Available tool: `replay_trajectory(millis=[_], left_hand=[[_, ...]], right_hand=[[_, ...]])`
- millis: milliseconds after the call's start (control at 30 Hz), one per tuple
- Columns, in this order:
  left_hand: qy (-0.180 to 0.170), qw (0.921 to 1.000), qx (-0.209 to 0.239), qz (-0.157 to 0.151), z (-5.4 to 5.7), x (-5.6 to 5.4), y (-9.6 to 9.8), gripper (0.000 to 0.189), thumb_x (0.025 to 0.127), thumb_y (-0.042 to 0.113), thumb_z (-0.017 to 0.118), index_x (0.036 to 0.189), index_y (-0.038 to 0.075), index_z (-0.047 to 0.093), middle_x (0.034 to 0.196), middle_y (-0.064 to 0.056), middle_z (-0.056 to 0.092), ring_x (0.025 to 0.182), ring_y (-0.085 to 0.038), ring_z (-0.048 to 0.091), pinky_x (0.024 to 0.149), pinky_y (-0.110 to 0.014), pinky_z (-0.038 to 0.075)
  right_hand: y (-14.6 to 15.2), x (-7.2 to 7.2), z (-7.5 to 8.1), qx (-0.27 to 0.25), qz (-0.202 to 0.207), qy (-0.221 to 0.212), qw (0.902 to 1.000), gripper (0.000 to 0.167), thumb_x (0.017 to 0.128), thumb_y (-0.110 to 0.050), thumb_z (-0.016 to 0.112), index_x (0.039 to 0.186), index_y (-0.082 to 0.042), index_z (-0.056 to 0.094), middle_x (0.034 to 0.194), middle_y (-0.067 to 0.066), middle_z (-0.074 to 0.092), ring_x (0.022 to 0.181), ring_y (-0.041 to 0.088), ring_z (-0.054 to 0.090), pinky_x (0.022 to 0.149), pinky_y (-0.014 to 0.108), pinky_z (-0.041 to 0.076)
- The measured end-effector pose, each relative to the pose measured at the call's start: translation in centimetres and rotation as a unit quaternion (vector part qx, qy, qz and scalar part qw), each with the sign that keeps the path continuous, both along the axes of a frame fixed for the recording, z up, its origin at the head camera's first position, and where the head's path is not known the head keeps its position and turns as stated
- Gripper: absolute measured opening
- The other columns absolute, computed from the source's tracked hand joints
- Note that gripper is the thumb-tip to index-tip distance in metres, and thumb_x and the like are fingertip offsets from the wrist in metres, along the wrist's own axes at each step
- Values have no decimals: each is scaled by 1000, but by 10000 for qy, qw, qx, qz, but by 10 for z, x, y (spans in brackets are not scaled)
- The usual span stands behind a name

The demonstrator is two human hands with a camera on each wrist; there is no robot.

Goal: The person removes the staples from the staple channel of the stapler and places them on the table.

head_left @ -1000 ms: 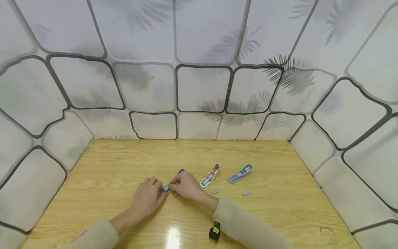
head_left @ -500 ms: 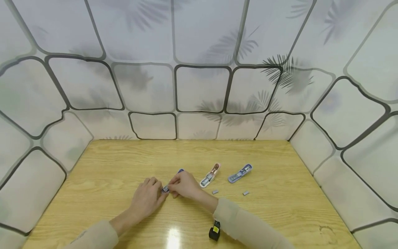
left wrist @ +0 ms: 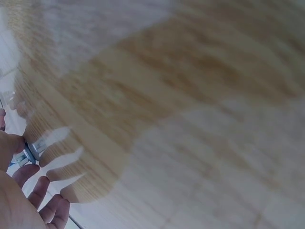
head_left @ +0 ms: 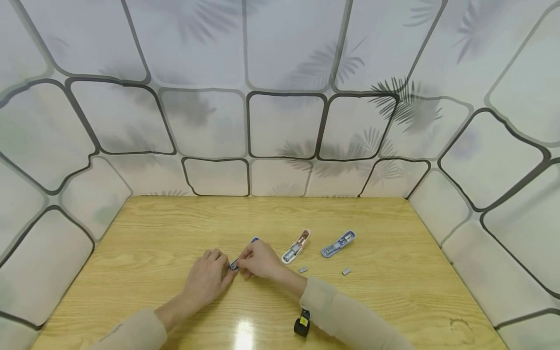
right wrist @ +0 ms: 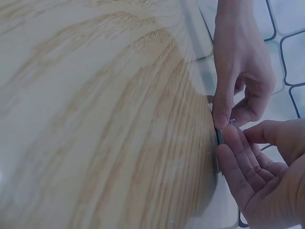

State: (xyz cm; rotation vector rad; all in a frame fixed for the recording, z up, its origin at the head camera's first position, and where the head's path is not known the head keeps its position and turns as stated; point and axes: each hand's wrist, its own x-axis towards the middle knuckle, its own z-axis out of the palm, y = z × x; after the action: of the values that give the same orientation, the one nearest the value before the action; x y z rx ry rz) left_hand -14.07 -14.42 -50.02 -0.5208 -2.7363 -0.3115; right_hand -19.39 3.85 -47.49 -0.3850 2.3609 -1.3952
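A slim blue round-ended case (head_left: 255,239) with grey metal inside lies on the table, its middle hidden by my right hand. My left hand (head_left: 207,277) holds the case's near end between thumb and fingers; the left wrist view shows the blue case (left wrist: 31,152) between them. My right hand (head_left: 259,260) bends over the case, thumb and fingertips together at its near part. A small metal piece (right wrist: 232,121) shows at those fingertips in the right wrist view; most of it is hidden. Both hands' fingertips nearly meet.
To the right lie a white-and-pink case (head_left: 292,253) and another blue case (head_left: 338,244), both with metal parts inside. Two small grey pieces, the nearer one (head_left: 303,270) and the farther one (head_left: 346,271), lie in front. A black device (head_left: 302,324) hangs by my right sleeve.
Both hands stay in place on the blue case. My right fingertips shift only slightly, and the grey metal at the case's near end looks a little different in angle.
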Motion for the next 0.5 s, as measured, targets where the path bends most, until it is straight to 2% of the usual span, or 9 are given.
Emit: replay_trajectory(millis=[267,500], left_hand=[[-27,10000,31,6,0,-1,1,27,86,30,88,86,12,68,93,-4,67,83,-19,61,68,-30,53],[-150,9998,56,103,0,-1,2,26,85,30,88,86,13,69,94,-5,67,84,-18,61,68,-30,53]], right_hand=[[18,-1,4,-380,-7,67,9993,13,98,-9,71,94,2,76,84,18,78,64,25,76,57,28,62],[32,3,9,-621,-43,-72,9980,15,99,-10,71,93,3,76,87,19,78,64,20,75,62,30,64]])
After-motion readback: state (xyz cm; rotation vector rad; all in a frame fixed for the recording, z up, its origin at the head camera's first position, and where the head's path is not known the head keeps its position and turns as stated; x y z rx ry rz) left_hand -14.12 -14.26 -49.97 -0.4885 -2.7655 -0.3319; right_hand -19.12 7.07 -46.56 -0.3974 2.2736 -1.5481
